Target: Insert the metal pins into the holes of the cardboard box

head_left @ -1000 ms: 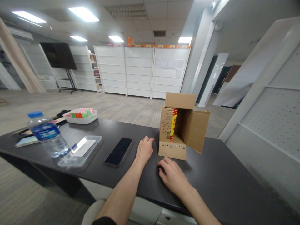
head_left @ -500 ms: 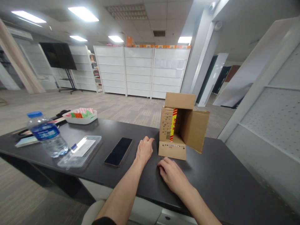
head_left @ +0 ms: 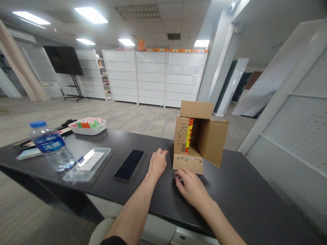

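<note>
An open cardboard box [head_left: 212,143] lies on its side on the dark table, its opening and flaps towards me. Small grey spots cover its left side, and a row of dark and silvery spots crosses the lower flap [head_left: 187,164]. My right hand [head_left: 192,187] is at that flap's front edge, fingers curled together; a tiny thing may be at the fingertips, too small to name. Left of the box, my left hand [head_left: 157,164] rests on the table with fingers folded under and thumb pointing right. What it holds, if anything, is hidden.
A phone [head_left: 129,165] lies left of my left hand. Further left are a clear plastic case [head_left: 88,165], a water bottle [head_left: 52,146] and a white basket [head_left: 88,129] with colourful contents. A perforated white panel [head_left: 293,126] stands to the right.
My right hand has shifted slightly right and up, and its fingers now overlap the lower flap's front edge. My left hand and the box have stayed where they were.
</note>
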### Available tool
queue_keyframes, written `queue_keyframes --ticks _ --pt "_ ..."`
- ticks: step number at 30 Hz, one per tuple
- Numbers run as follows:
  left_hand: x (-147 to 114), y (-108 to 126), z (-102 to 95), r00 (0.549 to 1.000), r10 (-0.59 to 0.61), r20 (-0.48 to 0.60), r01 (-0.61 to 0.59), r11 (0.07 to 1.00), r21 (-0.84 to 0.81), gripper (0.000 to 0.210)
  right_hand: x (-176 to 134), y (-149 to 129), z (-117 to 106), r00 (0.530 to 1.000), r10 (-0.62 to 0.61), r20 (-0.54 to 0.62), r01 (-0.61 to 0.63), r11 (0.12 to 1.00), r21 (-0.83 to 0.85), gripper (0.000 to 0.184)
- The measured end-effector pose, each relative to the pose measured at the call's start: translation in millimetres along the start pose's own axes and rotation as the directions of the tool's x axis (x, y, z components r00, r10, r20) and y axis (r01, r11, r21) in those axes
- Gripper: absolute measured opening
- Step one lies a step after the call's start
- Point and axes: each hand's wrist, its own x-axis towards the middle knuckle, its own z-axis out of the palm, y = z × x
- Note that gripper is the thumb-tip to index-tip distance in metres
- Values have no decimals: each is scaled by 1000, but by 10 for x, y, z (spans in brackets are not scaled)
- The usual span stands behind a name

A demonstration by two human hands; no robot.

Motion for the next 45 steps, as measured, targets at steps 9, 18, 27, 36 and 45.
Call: queue_keyframes --ticks 9,18,27,36,45 --pt "11 5 0 1000 -2 14 2 1000 -5 42 251 308 -115 979 187 -77 -187 982 3 18" --pt "19 -11 25 1000 10 5 -10 1000 0 42 404 357 -159 952 307 18 -304 950 -75 25" --pt "18 -9 16 1000 8 -2 -9 1000 -8 41 483 354 -158 948 318 26 -314 943 -107 16" --pt "13 -11 17 1000 9 1 -9 1000 -12 41 559 321 -185 936 350 47 -338 926 -167 14" --pt "14 -3 9 1000 7 4 -7 1000 -13 41 578 239 -258 933 358 37 -345 919 -190 11"
